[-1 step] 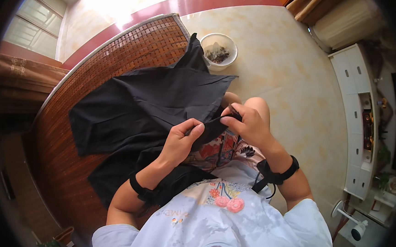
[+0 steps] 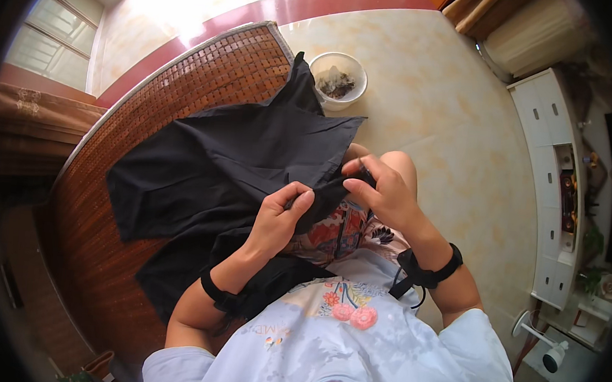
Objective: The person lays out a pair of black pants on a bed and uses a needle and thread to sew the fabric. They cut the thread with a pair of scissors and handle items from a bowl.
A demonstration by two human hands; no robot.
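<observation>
A large black cloth (image 2: 231, 143), perhaps a garment, spreads over the woven mat and across my lap. My left hand (image 2: 285, 211) is closed on a gathered edge of it, thumb on top. At the same edge, a little farther right, my right hand (image 2: 383, 189) curls its thumb and fingers loosely about the cloth. A short stretch of the cloth runs between the two hands, above my patterned shorts (image 2: 335, 232). Whatever lies between the right fingertips is mostly hidden. Both forearms wear black straps.
The brown woven mat (image 2: 223, 61) covers the seat at left. A white bin (image 2: 338, 65) holding refuse stands on the tiled floor beyond the cloth. At right is a long white cabinet (image 2: 545, 172), with a small white device on a stand (image 2: 555, 356) nearer me.
The right index finger has lifted and shifted left slightly, parting a little from the thumb. The left hand and the spread cloth stay in place.
</observation>
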